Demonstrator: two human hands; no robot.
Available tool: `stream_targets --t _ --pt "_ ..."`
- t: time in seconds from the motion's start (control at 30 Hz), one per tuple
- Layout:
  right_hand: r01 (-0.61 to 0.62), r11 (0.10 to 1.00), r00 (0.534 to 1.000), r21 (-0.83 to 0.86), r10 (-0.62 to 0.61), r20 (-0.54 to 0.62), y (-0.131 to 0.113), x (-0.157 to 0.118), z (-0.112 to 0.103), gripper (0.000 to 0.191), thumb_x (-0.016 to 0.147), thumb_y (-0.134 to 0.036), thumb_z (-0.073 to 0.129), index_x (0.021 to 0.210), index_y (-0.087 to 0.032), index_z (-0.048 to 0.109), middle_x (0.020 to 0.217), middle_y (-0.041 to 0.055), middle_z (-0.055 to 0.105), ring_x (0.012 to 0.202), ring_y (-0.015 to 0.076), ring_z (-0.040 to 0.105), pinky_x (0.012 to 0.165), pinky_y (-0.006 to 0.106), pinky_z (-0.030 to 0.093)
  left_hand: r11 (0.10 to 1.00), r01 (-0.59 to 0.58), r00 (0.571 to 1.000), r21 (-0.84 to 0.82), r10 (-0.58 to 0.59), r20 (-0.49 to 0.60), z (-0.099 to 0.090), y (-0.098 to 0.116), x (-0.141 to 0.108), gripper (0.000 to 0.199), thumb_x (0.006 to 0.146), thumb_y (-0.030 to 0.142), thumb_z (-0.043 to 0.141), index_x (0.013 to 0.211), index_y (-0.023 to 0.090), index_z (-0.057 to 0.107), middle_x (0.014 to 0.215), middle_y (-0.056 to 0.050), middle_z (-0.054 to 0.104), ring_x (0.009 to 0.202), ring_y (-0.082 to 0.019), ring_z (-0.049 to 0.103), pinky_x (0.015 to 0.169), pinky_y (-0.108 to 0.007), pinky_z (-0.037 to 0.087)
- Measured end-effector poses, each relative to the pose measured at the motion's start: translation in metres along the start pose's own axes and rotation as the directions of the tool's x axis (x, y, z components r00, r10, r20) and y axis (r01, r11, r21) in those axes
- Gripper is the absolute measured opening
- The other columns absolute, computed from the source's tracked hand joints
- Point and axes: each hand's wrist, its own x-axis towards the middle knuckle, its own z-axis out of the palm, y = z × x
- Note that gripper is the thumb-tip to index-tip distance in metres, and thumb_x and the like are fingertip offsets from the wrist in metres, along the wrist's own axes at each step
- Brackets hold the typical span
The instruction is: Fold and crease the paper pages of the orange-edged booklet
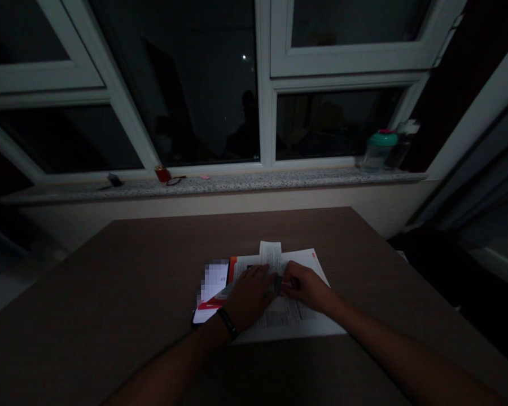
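Observation:
Printed pages lie on the brown table, with a narrow printed strip across their top edge. My left hand, with a dark band at the wrist, lies on the pages with its fingers spread out flat. To its right, my right hand is closed in a pinch at a small dark object between the two hands; what it is remains too dim to tell. A phone with a lit screen sits just left of the pages.
Behind the table runs a granite windowsill. It holds a small red item, a dark item and a clear bottle with a teal lid. Dark fabric is at the right.

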Motion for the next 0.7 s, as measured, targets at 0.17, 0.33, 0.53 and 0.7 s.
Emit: stream_targets --t 0.17,0.33,0.53,0.7 --pt "0.014 1.0 1.0 0.026 -0.014 0.005 0.0036 0.003 0.0001 0.016 0.075 -0.01 0.067 0.075 -0.019 0.054 0.077 -0.0027 0.051 0.063 0.0105 0.049 0.057 0.021 0.037 1.0 -0.008 1.0 -0.01 0.008 -0.001 0.0036 -0.0007 0.0004 0.039 0.095 0.031 0.056 0.133 0.025 0.049 0.143 -0.01 0.046 0.131 -0.03 0.042 0.106 -0.05 0.037" --pt "0.159 0.977 0.959 0.143 -0.187 0.212 -0.0029 -0.0032 0.0001 0.014 0.076 -0.014 0.069 0.075 -0.02 0.057 0.083 -0.0008 0.057 0.069 0.0121 0.054 0.06 0.022 0.041 1.0 -0.005 1.0 -0.018 0.005 0.0 0.0047 -0.0011 -0.0007 0.037 0.097 0.03 0.053 0.133 0.025 0.048 0.141 -0.009 0.048 0.131 -0.028 0.042 0.107 -0.048 0.037" --pt "0.238 0.971 0.968 0.012 -0.238 0.08 -0.0014 -0.005 -0.0008 0.015 0.076 -0.015 0.07 0.077 -0.022 0.057 0.083 -0.0001 0.062 0.084 0.0185 0.058 0.083 0.034 0.042 0.999 0.047 0.995 -0.02 -0.049 -0.092 0.0076 -0.0027 -0.0024 0.051 0.092 0.032 0.06 0.138 0.018 0.043 0.145 -0.015 0.042 0.133 -0.032 0.039 0.108 -0.051 0.035" --pt "0.039 0.994 0.991 -0.101 -0.051 -0.122 0.0041 0.0019 -0.004 0.013 0.078 -0.013 0.066 0.079 -0.021 0.056 0.085 0.002 0.061 0.087 0.0206 0.057 0.078 0.033 0.042 0.997 0.04 0.996 -0.066 -0.045 -0.075 -0.0017 0.0025 -0.002 0.044 0.09 0.035 0.061 0.129 0.018 0.05 0.133 -0.013 0.054 0.124 -0.03 0.048 0.106 -0.048 0.039"
